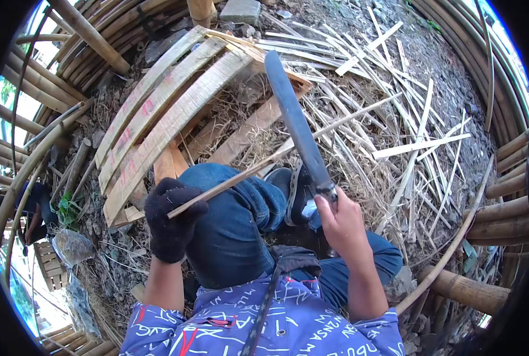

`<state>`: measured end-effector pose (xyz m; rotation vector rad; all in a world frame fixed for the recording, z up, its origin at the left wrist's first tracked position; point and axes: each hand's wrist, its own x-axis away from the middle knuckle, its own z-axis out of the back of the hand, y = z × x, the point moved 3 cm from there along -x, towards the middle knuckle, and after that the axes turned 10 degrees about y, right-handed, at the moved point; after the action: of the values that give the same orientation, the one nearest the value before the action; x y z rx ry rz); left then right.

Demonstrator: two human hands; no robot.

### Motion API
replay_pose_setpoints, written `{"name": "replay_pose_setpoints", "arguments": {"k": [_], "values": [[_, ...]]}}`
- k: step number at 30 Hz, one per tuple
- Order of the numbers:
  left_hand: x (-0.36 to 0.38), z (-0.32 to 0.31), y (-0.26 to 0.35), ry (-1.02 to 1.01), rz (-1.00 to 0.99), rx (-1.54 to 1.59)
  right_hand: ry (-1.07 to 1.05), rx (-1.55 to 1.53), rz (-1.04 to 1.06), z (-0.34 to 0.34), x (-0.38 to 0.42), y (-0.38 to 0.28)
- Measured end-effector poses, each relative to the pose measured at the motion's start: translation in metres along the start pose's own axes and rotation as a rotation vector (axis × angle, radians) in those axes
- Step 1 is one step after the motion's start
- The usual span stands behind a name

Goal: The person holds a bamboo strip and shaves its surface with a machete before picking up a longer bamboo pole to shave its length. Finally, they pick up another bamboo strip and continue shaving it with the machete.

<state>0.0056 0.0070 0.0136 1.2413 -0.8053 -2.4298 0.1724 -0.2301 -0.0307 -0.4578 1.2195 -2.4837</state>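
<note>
My left hand point(172, 219), in a dark knit glove, is closed around the near end of a long thin bamboo strip point(229, 183). The strip slants up and to the right, across my bent knee and past the blade. In my bare right hand point(341, 222) is the handle of a machete point(297, 121). Its long dark blade points away from me, tip up near the wooden crate, and overlaps the strip in this view. The handle itself is mostly hidden by my fingers.
A slatted wooden crate point(163, 107) lies tilted in front of my legs. Many split bamboo strips point(421, 145) are scattered on the ground to the right. Bamboo pole walls point(484, 65) curve around both sides. At the far left another person point(36, 204) is partly visible.
</note>
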Motion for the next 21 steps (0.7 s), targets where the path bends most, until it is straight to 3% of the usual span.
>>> {"name": "replay_pose_setpoints", "arguments": {"k": [7, 10, 11, 14, 17, 21], "values": [[0.0, 0.001, -0.004, 0.024, 0.09, 0.051, -0.088, -0.142, -0.094, -0.002, 0.026, 0.026], [0.0, 0.0, -0.011, 0.162, 0.246, 0.128, -0.073, -0.461, -0.341, -0.009, 0.046, 0.042], [0.0, -0.001, -0.017, 0.176, 0.235, 0.114, -0.084, -0.47, -0.324, -0.011, 0.052, 0.046], [0.002, -0.003, -0.037, 0.486, 0.82, 0.223, 0.01, -0.53, -0.361, -0.005, 0.074, 0.078], [0.0, 0.005, -0.037, 0.426, 0.973, 0.29, 0.076, -0.511, -0.348, 0.01, 0.086, 0.097], [-0.007, 0.014, -0.044, 0.531, 0.951, 0.526, 0.234, -0.677, -0.458, 0.027, 0.099, 0.113]]}}
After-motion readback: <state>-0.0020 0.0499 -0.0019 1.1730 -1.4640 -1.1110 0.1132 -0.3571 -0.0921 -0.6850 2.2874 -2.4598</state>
